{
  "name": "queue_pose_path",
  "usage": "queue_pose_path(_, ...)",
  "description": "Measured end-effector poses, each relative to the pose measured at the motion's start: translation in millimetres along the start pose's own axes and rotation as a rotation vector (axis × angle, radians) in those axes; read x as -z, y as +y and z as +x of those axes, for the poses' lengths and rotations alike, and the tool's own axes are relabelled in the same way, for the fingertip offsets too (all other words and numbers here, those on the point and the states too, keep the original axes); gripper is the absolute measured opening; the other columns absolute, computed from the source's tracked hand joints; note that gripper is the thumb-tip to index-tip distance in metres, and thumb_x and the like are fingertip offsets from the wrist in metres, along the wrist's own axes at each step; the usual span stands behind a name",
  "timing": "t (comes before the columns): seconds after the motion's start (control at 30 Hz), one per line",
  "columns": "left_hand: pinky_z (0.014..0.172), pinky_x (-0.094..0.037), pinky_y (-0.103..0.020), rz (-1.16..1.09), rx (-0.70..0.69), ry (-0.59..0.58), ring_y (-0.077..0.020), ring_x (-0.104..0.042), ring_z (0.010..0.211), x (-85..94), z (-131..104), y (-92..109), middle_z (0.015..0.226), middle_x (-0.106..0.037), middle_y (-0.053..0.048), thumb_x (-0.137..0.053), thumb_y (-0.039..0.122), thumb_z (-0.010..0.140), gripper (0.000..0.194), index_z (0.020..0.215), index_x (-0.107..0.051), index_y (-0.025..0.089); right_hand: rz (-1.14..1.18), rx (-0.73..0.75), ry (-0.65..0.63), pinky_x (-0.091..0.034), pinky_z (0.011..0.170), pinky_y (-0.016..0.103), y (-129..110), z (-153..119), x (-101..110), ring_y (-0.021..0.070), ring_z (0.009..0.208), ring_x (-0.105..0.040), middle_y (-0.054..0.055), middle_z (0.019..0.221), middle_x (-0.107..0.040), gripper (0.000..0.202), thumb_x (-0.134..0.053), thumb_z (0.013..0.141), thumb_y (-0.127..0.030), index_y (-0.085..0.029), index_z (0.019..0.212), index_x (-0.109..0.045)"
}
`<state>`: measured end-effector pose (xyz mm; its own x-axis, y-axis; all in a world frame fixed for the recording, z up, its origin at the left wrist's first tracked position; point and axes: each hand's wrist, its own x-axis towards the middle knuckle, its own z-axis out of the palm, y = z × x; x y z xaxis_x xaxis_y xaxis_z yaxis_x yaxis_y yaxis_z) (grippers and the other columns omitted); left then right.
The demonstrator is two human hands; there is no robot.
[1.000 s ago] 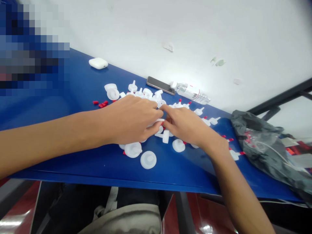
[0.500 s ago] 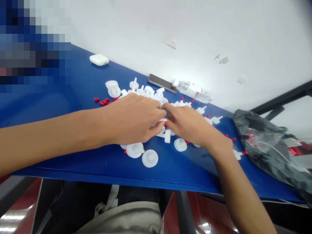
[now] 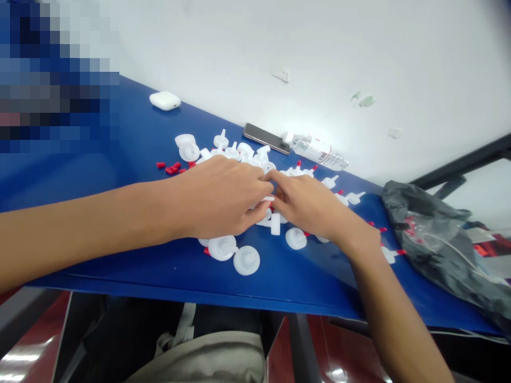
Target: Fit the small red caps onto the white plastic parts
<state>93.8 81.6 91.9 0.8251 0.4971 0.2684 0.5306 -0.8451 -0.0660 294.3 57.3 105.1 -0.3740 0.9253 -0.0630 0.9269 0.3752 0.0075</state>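
Note:
My left hand [image 3: 225,197] is closed over the middle of the pile, its thumb and fingers pinching a white plastic nozzle cap [image 3: 269,199], of which only a thin edge shows. Against its fingertips, my right hand [image 3: 313,205] is closed too, thumb and forefinger bent together; what they hold is hidden. A bit of red shows just below the pinched piece. Around both hands lie many white nozzle caps [image 3: 246,260], some with red tips [image 3: 401,252]. Loose small red sleeves [image 3: 172,169] lie left of the pile, beyond my left wrist.
On the blue table [image 3: 159,271], a white earbud case [image 3: 165,100], a phone [image 3: 266,138] and a clear bottle [image 3: 317,150] lie along the wall. At the right, a dark plastic bag [image 3: 431,234] holds red and white pieces. The front edge runs near my lap.
The hands stay together in nearly the same place with only slight finger movement. The whole view has shifted a little.

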Motion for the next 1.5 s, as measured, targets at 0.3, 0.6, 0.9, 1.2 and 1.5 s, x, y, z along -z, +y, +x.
queue_pose_path(0.3, 0.051, -0.020, -0.032, -0.013, -0.016, 0.010, -0.0166, -0.046, 0.055, 0.0, 0.3, -0.4, 0.079, -0.064, -0.005, -0.048, 0.031, 0.101, 0.027, 0.081, -0.062, 0.019, -0.011, 0.008, 0.007, -0.028, 0.058, 0.030, 0.6, 0.3, 0.5, 0.0206, 0.067, -0.059, 0.003, 0.079, -0.069, 0.021, -0.046, 0.100, -0.026, -0.021, 0.117, -0.057)
queue_pose_path(0.6, 0.051, -0.023, -0.031, -0.056, -0.032, 0.068, -0.0169, -0.050, 0.059, 0.1, 1.3, -3.0, 0.077, -0.061, -0.003, -0.045, 0.031, 0.102, 0.030, 0.084, -0.065, 0.018, -0.006, 0.009, 0.020, -0.023, 0.056, 0.030, 1.1, 0.7, -1.6, 0.0182, 0.064, -0.057, 0.003, 0.081, -0.070, 0.024, -0.046, 0.099, -0.026, -0.018, 0.120, -0.056)
queue_pose_path(0.9, 0.054, -0.027, -0.029, -0.087, 0.001, 0.083, -0.0198, -0.058, 0.071, -5.8, 1.7, -12.0, 0.093, -0.065, -0.004, -0.053, 0.044, 0.103, 0.025, 0.103, -0.065, 0.021, -0.016, 0.005, 0.056, -0.021, 0.055, 0.030, 1.9, 1.7, -3.1, 0.0174, 0.060, -0.051, 0.002, 0.076, -0.066, 0.021, -0.047, 0.102, -0.031, -0.019, 0.115, -0.059)
queue_pose_path(1.2, 0.068, -0.041, -0.032, -0.251, 0.052, 0.122, -0.0229, -0.067, 0.093, -2.5, 2.2, -10.5, 0.114, -0.068, -0.002, -0.044, 0.043, 0.107, 0.025, 0.126, -0.057, 0.032, -0.102, 0.009, 0.103, -0.018, 0.055, 0.031, 4.5, 4.7, -8.1, 0.0148, 0.055, -0.040, 0.003, 0.065, -0.057, 0.033, -0.046, 0.105, -0.037, -0.017, 0.084, -0.062)
queue_pose_path(1.5, 0.077, -0.046, -0.033, -0.317, 0.004, 0.155, -0.0221, -0.068, 0.097, 1.1, 1.9, -11.8, 0.113, -0.070, -0.002, -0.035, 0.043, 0.111, 0.032, 0.135, -0.054, 0.037, -0.043, 0.077, 0.218, -0.021, 0.058, 0.030, 10.7, 4.6, -10.5, 0.0126, 0.056, -0.034, 0.001, 0.065, -0.054, 0.029, -0.048, 0.105, -0.027, -0.016, 0.083, -0.063)
